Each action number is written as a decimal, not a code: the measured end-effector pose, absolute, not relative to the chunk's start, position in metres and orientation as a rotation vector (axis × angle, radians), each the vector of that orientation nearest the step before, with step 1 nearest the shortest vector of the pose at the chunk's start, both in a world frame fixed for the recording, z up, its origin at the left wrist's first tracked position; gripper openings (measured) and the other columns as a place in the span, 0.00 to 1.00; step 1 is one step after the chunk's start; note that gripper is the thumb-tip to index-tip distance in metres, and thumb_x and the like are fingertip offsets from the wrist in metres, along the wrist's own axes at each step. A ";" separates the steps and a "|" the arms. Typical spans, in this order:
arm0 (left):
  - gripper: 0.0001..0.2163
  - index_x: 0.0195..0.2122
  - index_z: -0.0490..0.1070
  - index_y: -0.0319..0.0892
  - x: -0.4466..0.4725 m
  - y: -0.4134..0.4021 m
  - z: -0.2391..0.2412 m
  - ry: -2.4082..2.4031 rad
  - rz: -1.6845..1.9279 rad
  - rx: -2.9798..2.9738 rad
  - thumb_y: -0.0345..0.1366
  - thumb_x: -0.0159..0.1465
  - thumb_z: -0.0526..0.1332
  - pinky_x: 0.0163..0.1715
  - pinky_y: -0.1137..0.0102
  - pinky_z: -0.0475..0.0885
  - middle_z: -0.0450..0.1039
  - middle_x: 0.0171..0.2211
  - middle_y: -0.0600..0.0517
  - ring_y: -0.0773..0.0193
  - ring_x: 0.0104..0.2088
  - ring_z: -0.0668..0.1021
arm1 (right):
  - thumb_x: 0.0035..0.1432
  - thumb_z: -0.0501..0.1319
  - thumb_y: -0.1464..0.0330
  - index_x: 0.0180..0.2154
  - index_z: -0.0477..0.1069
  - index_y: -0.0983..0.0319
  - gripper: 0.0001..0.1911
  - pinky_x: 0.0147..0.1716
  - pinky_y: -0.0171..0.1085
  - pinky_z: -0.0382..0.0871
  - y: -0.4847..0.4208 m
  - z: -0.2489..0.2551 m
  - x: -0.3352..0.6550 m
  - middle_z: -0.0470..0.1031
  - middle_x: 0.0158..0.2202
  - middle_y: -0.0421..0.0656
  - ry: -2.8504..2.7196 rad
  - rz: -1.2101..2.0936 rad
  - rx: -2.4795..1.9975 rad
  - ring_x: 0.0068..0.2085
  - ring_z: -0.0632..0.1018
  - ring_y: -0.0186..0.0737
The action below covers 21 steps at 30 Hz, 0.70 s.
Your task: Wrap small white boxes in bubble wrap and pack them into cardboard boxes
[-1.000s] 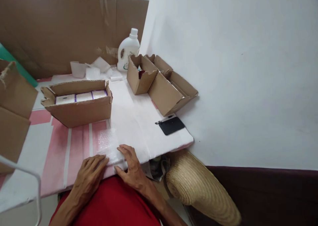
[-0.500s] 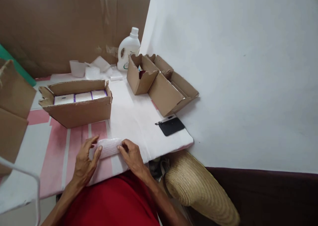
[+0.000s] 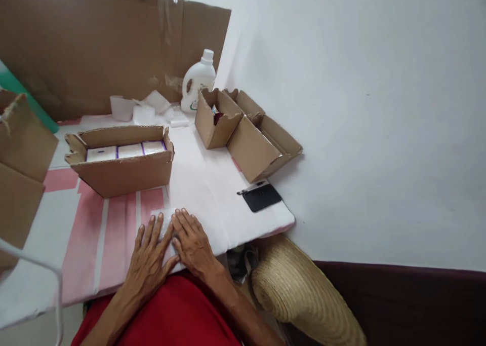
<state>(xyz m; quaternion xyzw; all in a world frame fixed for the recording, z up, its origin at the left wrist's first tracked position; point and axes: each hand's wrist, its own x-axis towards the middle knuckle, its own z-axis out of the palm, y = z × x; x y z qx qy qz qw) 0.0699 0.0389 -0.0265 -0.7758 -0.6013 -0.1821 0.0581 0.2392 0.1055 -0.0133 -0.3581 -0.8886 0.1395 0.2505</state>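
Both hands flat, fingers extended, side by side — left hand [image 3: 149,257] and right hand [image 3: 191,242] press down on a bubble-wrapped bundle [image 3: 164,224], gripping nothing. Only the bundle's far edge shows past the fingertips. It sits at the table's near edge [image 3: 87,293], just in front of the red shirt. Open cardboard box of white packs [image 3: 120,159] lies beyond, clear gap between. Right: bare white sheet [image 3: 205,184], then a black phone [image 3: 261,197] near the table's right edge. Two empty-looking cartons [image 3: 243,133] further back.
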 end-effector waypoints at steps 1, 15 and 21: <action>0.34 0.71 0.53 0.46 0.069 0.039 -0.025 -1.825 -0.543 -2.354 0.48 0.65 0.60 0.67 0.47 0.52 0.51 0.72 0.39 0.41 0.71 0.57 | 0.67 0.55 0.71 0.70 0.52 0.67 0.33 0.66 0.53 0.59 0.105 -0.017 0.241 0.60 0.69 0.54 -2.446 0.395 -0.974 0.71 0.58 0.52; 0.18 0.56 0.70 0.47 0.037 0.071 0.014 -1.527 -0.880 -2.338 0.26 0.67 0.54 0.49 0.64 0.70 0.82 0.42 0.51 0.62 0.44 0.82 | 0.64 0.57 0.74 0.40 0.71 0.61 0.05 0.42 0.46 0.68 0.136 0.014 0.234 0.77 0.39 0.48 -2.476 0.135 -0.756 0.44 0.74 0.49; 0.26 0.66 0.59 0.45 0.021 0.074 0.098 -1.644 -1.187 -1.925 0.31 0.67 0.61 0.59 0.57 0.66 0.72 0.58 0.42 0.52 0.60 0.73 | 0.67 0.56 0.73 0.38 0.70 0.58 0.07 0.41 0.44 0.67 0.173 0.131 0.217 0.74 0.34 0.45 -2.248 0.002 -0.589 0.39 0.71 0.46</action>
